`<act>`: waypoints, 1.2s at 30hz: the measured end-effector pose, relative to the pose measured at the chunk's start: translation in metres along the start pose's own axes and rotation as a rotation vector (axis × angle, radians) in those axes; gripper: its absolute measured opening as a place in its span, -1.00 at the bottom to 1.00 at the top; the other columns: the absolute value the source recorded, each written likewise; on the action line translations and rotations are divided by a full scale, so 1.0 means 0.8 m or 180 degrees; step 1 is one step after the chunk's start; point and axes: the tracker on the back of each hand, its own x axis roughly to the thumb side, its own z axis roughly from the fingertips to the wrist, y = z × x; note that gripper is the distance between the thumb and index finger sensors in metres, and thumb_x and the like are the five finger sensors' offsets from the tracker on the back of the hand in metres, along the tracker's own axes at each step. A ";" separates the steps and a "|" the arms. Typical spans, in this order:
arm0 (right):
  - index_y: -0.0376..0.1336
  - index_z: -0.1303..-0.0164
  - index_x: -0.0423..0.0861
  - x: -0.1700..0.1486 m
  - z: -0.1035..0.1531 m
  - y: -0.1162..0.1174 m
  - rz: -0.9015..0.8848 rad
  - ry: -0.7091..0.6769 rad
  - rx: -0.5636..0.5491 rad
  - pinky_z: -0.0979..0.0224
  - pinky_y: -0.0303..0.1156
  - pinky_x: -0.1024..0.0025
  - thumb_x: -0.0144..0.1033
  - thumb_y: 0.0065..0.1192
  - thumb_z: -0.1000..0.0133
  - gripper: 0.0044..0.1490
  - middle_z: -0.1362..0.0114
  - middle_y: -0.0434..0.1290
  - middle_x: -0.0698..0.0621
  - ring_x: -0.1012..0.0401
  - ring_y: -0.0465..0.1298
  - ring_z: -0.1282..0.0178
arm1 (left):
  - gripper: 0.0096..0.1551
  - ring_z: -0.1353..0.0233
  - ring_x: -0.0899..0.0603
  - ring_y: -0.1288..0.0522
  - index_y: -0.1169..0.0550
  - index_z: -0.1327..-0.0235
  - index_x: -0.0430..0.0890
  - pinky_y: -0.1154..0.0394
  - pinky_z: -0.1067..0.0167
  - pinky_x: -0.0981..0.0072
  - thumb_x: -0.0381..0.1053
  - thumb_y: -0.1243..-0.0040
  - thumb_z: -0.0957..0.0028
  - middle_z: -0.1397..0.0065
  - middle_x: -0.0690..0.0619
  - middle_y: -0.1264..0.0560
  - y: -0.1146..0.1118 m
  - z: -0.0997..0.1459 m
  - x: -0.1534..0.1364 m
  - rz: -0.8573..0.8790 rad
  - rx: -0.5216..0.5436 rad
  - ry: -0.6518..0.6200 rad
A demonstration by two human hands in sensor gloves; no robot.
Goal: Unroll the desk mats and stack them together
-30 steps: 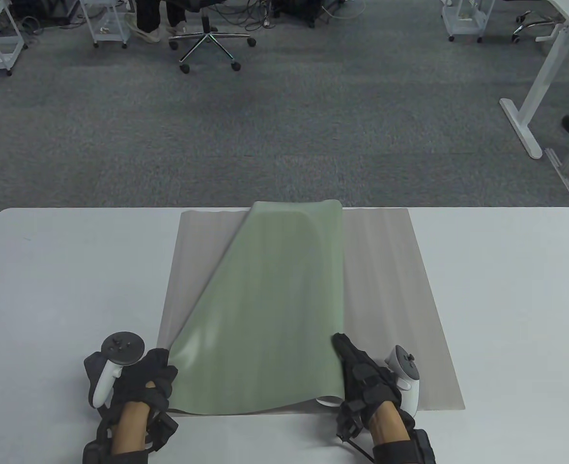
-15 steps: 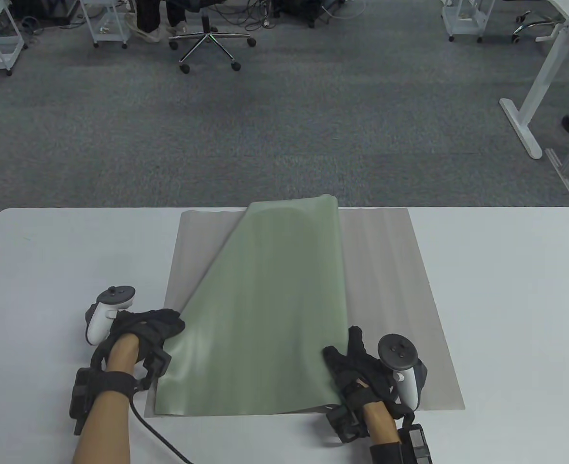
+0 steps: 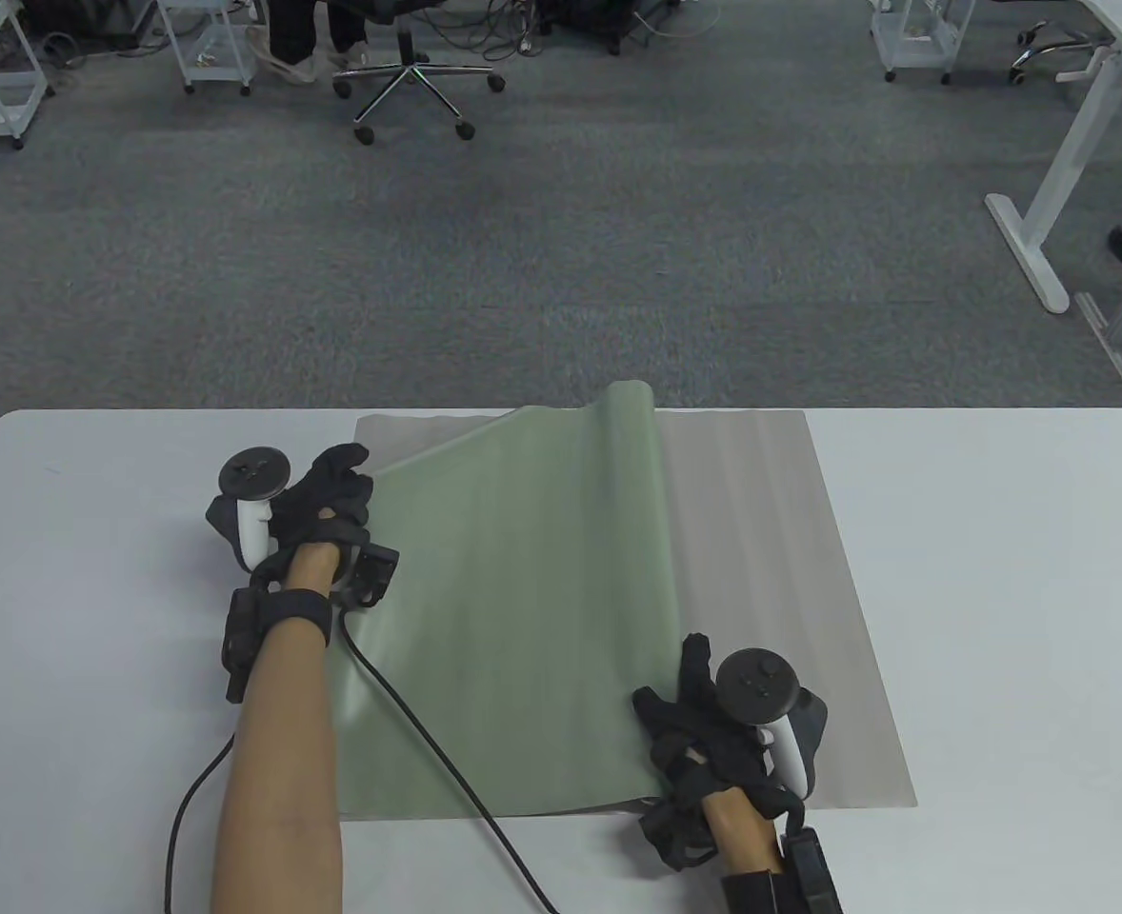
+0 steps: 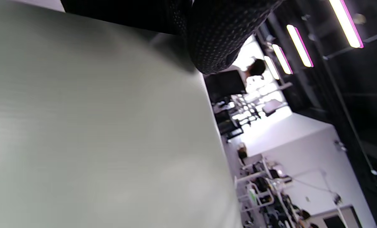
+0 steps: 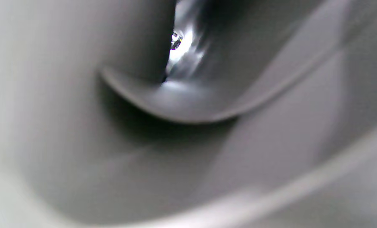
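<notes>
- table view: a green mat (image 3: 513,609) lay on top of a grey mat (image 3: 771,590), which lay flat on the white table (image 3: 999,571). the green mat covered the grey one's left and middle part; its far right corner curled up at the table's far edge.
- table view: the left hand (image 3: 318,500) rested at the green mat's far left edge, near the grey mat's far left corner, fingers bent over the edge. whether it pinched the mat or only pressed on it could not be told.
- table view: the right hand (image 3: 713,724) lay on the green mat's near right corner, fingers spread and pointing forward, seemingly pressing down rather than gripping. a black cable (image 3: 428,733) ran from the left wrist across the green mat to the near edge.
- left wrist view: the green mat (image 4: 96,133) filled the left part, with gloved fingers (image 4: 213,41) hanging over its edge at the top.
- right wrist view: only blurred grey curves showed, likely a lifted mat edge; the hand's hold could not be told.
</notes>
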 end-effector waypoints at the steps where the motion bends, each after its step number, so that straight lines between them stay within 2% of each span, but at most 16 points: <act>1: -0.32 -0.70 -0.37 0.002 0.001 0.001 -0.0028 0.0019 0.0009 0.08 0.70 0.26 -0.26 0.29 -0.25 0.13 -0.41 0.38 -0.38 0.07 0.72 0.07 | -0.45 -0.49 -0.25 -0.51 -0.52 -0.52 0.00 -0.47 -0.36 -0.24 -0.21 -0.32 -0.23 -0.71 -0.12 -0.31 -0.005 -0.005 0.005 -0.0112 -0.0017 -0.0027; 4: -0.34 -0.69 -0.38 0.004 0.002 0.002 -0.0113 0.0003 0.0047 0.06 0.70 0.24 -0.26 0.28 -0.26 0.14 -0.42 0.36 -0.39 0.06 0.72 0.04 | -0.45 -0.47 -0.25 -0.51 -0.52 -0.51 -0.03 -0.50 -0.32 -0.21 -0.23 -0.32 -0.23 -0.77 -0.21 -0.23 -0.022 -0.016 0.017 -0.0205 -0.0173 -0.0004; 8: -0.35 -0.69 -0.38 0.002 0.002 0.002 -0.0152 0.0010 0.0070 0.04 0.69 0.23 -0.26 0.27 -0.26 0.14 -0.43 0.35 -0.40 0.05 0.72 0.01 | -0.43 -0.26 -0.14 -0.55 -0.51 -0.54 0.03 -0.56 -0.14 0.04 -0.18 -0.34 -0.22 -0.80 -0.15 -0.21 -0.030 -0.033 0.027 -0.0661 -0.0226 0.0110; 9: -0.35 -0.69 -0.38 0.002 0.002 0.001 -0.0174 0.0011 0.0074 0.04 0.69 0.22 -0.27 0.27 -0.26 0.14 -0.43 0.35 -0.41 0.04 0.72 0.02 | -0.41 -0.22 -0.12 -0.56 -0.51 -0.55 0.03 -0.58 -0.10 0.06 -0.15 -0.35 -0.21 -0.81 -0.16 -0.21 -0.030 -0.040 0.027 -0.0470 -0.0377 0.0140; 11: -0.35 -0.68 -0.39 0.003 0.002 -0.002 -0.0139 0.0003 0.0053 0.05 0.69 0.22 -0.28 0.27 -0.26 0.14 -0.43 0.35 -0.41 0.04 0.72 0.03 | -0.36 -0.20 -0.12 -0.58 -0.46 -0.62 0.00 -0.58 -0.11 0.04 -0.10 -0.34 -0.24 -0.83 -0.22 -0.19 -0.029 -0.052 0.024 0.0528 -0.0790 0.0089; 13: -0.35 -0.69 -0.39 0.004 0.001 -0.005 -0.0087 0.0007 0.0034 0.05 0.69 0.22 -0.29 0.27 -0.25 0.14 -0.43 0.35 -0.41 0.04 0.72 0.02 | -0.39 -0.34 -0.20 -0.54 -0.49 -0.59 0.02 -0.53 -0.23 -0.11 -0.16 -0.34 -0.23 -0.83 -0.14 -0.24 -0.031 -0.055 0.031 0.0727 -0.0721 0.0112; 15: -0.35 -0.69 -0.38 0.004 0.000 -0.005 -0.0070 0.0003 0.0045 0.04 0.69 0.22 -0.30 0.27 -0.25 0.13 -0.43 0.35 -0.41 0.03 0.71 0.02 | -0.39 -0.45 -0.20 -0.46 -0.50 -0.57 0.08 -0.49 -0.32 -0.08 -0.21 -0.33 -0.22 -0.87 0.06 -0.15 -0.036 -0.057 0.044 0.0041 -0.0622 -0.0119; 17: -0.35 -0.69 -0.38 0.005 0.000 -0.004 -0.0094 0.0007 0.0056 0.04 0.68 0.21 -0.32 0.26 -0.25 0.12 -0.43 0.34 -0.41 0.03 0.71 0.01 | -0.38 -0.36 -0.14 -0.46 -0.51 -0.56 0.07 -0.54 -0.21 0.08 -0.29 -0.32 -0.20 -0.88 0.17 -0.09 -0.041 -0.056 0.055 -0.0362 -0.0470 -0.0200; 19: -0.36 -0.69 -0.37 0.005 0.000 -0.004 -0.0089 -0.0002 0.0066 0.03 0.68 0.20 -0.32 0.24 -0.25 0.12 -0.44 0.33 -0.41 0.02 0.71 0.00 | -0.34 -0.33 -0.18 -0.44 -0.48 -0.59 0.07 -0.53 -0.17 0.08 -0.34 -0.30 -0.20 -0.89 0.20 -0.03 -0.052 -0.056 0.070 -0.0817 -0.0420 -0.0287; 22: -0.37 -0.68 -0.37 0.003 0.000 -0.003 -0.0193 -0.0005 0.0108 0.02 0.68 0.21 -0.30 0.25 -0.25 0.13 -0.45 0.33 -0.41 0.02 0.71 -0.03 | -0.30 -0.33 -0.17 -0.44 -0.43 -0.63 0.08 -0.54 -0.16 0.11 -0.33 -0.29 -0.20 -0.91 0.20 0.05 -0.073 -0.050 0.091 -0.2161 -0.0087 -0.0321; 25: -0.38 -0.65 -0.44 -0.004 -0.002 0.000 -0.0653 0.0062 0.0204 -0.03 0.68 0.22 -0.24 0.27 -0.25 0.18 -0.48 0.32 -0.40 0.03 0.71 -0.12 | -0.30 -0.35 -0.14 -0.43 -0.41 -0.64 0.08 -0.53 -0.19 0.13 -0.32 -0.28 -0.21 -0.90 0.25 0.06 -0.104 -0.045 0.091 -0.3107 0.0141 -0.0385; 28: -0.37 -0.62 -0.56 -0.018 -0.004 0.003 -0.1483 0.0252 0.0463 -0.08 0.68 0.20 -0.13 0.24 -0.26 0.23 -0.48 0.31 -0.41 0.01 0.70 -0.17 | -0.32 -0.39 -0.14 -0.42 -0.42 -0.64 0.06 -0.52 -0.23 0.11 -0.30 -0.25 -0.23 -0.92 0.12 0.05 -0.118 -0.048 0.079 -0.3383 0.0139 -0.0222; 30: -0.37 -0.62 -0.60 -0.030 -0.008 0.009 -0.2143 0.0386 0.0759 -0.11 0.67 0.18 -0.06 0.18 -0.28 0.25 -0.51 0.29 -0.48 -0.01 0.69 -0.20 | -0.33 -0.40 -0.15 -0.42 -0.42 -0.64 0.07 -0.51 -0.25 0.09 -0.29 -0.25 -0.23 -0.92 0.07 0.04 -0.120 -0.054 0.064 -0.3268 0.0022 -0.0060; 32: -0.34 -0.64 -0.59 -0.037 -0.011 0.015 -0.2581 0.0471 0.0965 -0.13 0.65 0.16 0.00 0.12 -0.30 0.23 -0.49 0.35 -0.43 -0.02 0.68 -0.21 | -0.34 -0.45 -0.22 -0.41 -0.42 -0.64 0.08 -0.50 -0.27 0.02 -0.27 -0.24 -0.23 -0.91 -0.12 0.04 -0.122 -0.058 0.052 -0.3215 -0.0030 0.0029; 34: -0.28 -0.69 -0.51 -0.041 -0.014 0.020 -0.2794 0.0397 0.1146 -0.18 0.62 0.11 0.01 0.09 -0.31 0.15 -0.48 0.39 -0.36 -0.04 0.65 -0.25 | -0.33 -0.53 -0.26 -0.33 -0.35 -0.68 0.12 -0.43 -0.37 -0.07 -0.22 -0.19 -0.27 -0.92 -0.08 0.07 -0.123 -0.058 0.043 -0.3233 -0.0167 0.0181; 36: -0.31 -0.71 -0.46 -0.040 -0.015 0.022 -0.2828 0.0403 0.1168 -0.24 0.59 0.06 -0.01 0.09 -0.32 0.14 -0.50 0.35 -0.35 -0.07 0.62 -0.30 | -0.32 -0.68 -0.39 -0.14 -0.32 -0.70 0.07 -0.25 -0.50 -0.29 -0.19 -0.18 -0.27 -0.91 -0.13 0.07 -0.124 -0.054 0.042 -0.3202 -0.0226 0.0201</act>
